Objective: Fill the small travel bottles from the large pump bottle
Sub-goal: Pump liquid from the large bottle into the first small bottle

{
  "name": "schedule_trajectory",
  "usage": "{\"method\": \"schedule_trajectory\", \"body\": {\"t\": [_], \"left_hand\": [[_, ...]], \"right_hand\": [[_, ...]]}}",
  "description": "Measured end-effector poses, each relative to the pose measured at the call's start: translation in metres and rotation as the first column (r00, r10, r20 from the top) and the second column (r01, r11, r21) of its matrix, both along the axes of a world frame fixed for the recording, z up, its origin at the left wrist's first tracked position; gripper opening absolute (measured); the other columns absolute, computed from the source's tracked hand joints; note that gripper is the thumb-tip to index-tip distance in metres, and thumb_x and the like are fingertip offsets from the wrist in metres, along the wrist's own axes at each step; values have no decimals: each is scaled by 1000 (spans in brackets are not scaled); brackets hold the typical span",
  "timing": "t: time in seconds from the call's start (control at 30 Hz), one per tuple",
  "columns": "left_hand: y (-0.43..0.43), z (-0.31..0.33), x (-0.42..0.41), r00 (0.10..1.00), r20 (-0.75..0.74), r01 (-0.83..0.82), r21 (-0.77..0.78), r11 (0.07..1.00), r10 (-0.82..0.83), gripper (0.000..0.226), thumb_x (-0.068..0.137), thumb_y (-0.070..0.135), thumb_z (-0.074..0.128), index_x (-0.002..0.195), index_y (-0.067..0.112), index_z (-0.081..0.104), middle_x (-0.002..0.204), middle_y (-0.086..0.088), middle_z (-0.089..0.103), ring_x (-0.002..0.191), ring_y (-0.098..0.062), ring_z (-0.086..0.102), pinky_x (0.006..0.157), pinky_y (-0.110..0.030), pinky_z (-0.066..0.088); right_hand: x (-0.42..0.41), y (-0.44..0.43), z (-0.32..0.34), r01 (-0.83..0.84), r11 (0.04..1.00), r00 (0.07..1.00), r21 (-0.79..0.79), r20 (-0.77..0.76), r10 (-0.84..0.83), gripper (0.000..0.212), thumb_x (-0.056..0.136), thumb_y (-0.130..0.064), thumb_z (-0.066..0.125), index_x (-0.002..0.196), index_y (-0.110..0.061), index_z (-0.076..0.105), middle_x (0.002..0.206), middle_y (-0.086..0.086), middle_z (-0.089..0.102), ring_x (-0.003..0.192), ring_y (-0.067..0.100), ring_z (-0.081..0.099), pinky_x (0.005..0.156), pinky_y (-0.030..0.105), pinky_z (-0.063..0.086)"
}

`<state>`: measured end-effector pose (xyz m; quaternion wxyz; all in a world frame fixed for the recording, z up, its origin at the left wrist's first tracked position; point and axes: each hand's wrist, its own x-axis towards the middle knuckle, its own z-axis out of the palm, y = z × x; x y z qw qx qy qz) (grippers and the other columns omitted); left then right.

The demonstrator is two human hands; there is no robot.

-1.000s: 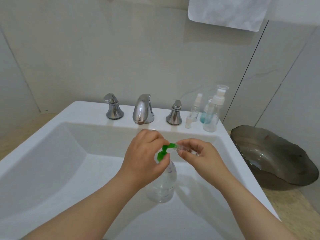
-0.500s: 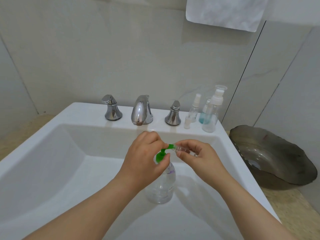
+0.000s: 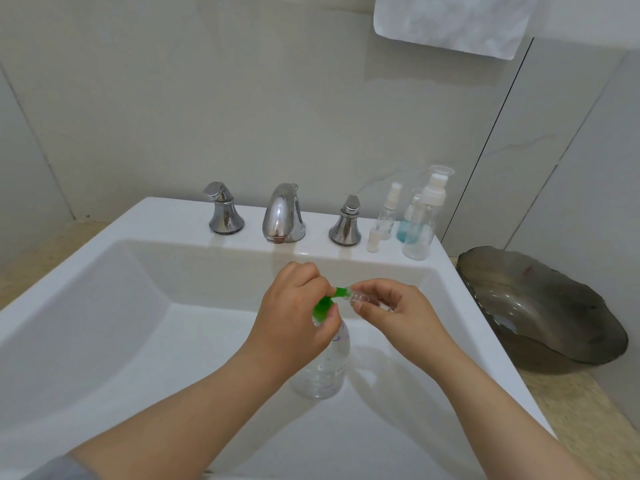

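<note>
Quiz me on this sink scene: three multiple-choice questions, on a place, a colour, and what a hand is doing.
1. Where does the large pump bottle stand? A in the sink basin; B on the counter; C in the grey bowl.
2. Colour of its pump head? A white; B green; C blue.
3. The right hand is: A open, empty; B turning a tap; C pinching a small clear bottle.

1 A: basin floor surrounds its base. 2 B: green shows beside the left hand. 3 C: it holds the bottle at the nozzle.
</note>
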<state>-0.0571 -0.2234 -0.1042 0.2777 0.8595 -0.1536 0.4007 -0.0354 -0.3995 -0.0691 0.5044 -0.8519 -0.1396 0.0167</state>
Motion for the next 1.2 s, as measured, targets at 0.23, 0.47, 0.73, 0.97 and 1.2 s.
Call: {"method": "schedule_trajectory", "body": {"t": [0.23, 0.47, 0.73, 0.97, 1.2], "left_hand": [[5, 4, -2, 999, 24, 29, 40, 999, -30, 21, 84, 24, 60, 85, 8, 74, 82, 0, 61, 81, -15, 50, 72, -21, 41], [8, 7, -1, 1000, 9, 29, 20, 999, -30, 23, 85, 27, 63, 89, 8, 76, 86, 1, 64, 83, -16, 54, 75, -18, 41], [4, 5, -2, 1000, 14, 20, -22, 1000, -19, 22, 84, 27, 62, 84, 8, 73, 79, -1, 59, 78, -17, 52, 71, -20, 40], [0, 2, 1, 999, 34, -1, -57, 998, 3, 21, 82, 24, 60, 75, 7, 70, 73, -1, 56, 72, -16, 49, 69, -16, 36], [-2, -3, 0, 1000, 29, 4, -38, 999, -3, 22, 81, 25, 60, 74, 7, 69, 72, -1, 56, 71, -17, 50, 66, -18, 38]], "right_hand": [[3, 0, 1, 6, 997, 1000, 79, -9, -5, 16, 86, -13, 69, 96, -24, 74, 90, -6, 73, 88, 5, 65, 84, 22, 52], [3, 1, 1, 6, 993, 1000, 120, -10, -5, 17, 86, -11, 70, 97, -24, 74, 94, -8, 74, 94, 9, 66, 91, 31, 54], [3, 1, 1, 7, 994, 1000, 107, -6, -6, 17, 86, -12, 70, 97, -25, 74, 94, -11, 74, 93, 3, 65, 85, 20, 51], [2, 1, -1, 1, 997, 1000, 79, -17, 1, 16, 86, -12, 69, 96, -25, 74, 92, -10, 73, 90, 2, 65, 85, 20, 52], [1, -1, -3, -1, 999, 999, 50, -32, 2, 14, 87, -15, 69, 96, -25, 74, 94, -4, 73, 92, 7, 65, 84, 19, 51]]}}
